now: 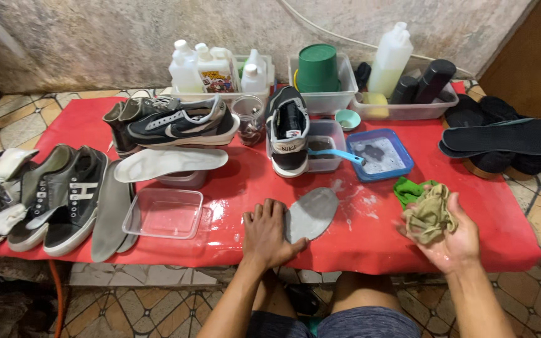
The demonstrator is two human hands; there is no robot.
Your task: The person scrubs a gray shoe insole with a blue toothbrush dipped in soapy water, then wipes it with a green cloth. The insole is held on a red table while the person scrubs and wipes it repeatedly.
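Low worktop (370, 238) under a wet, glossy red cover, set against a stained, mottled plaster wall; patterned tile floor all around, brown wall at the far right. From the head view: along the back edge, a clear tub of white bottles (205, 66), a second tub holding an upturned green bucket (318, 67), and a third with a tall white jug (390, 59) and two black flasks (422, 81). In front of those, a dark sneaker with white sole (183, 123) lying on its side atop a small container, a black-and-white sneaker (287, 128) propped toe-down against a clear tub, and a blue tray of soapy water (381, 154) with a light blue brush handle reaching over its rim. At the left end, grey and white shoes (57, 194) in a row, with pale insoles laid beside them and an empty clear container (163, 213) near the front edge. At the right end, dark insoles (515, 136) stacked off the cover. Near the front centre, a grey insole (311, 214) flat on the wet cover, pinned at its heel end by the left hand (268, 236), palm down and fingers spread. Right hand (449, 235) raised just above the cover, clenched around a crumpled olive cloth (429, 214); a green cloth (410, 189) lying just behind it. Bare knees and dark shorts visible below the front edge.
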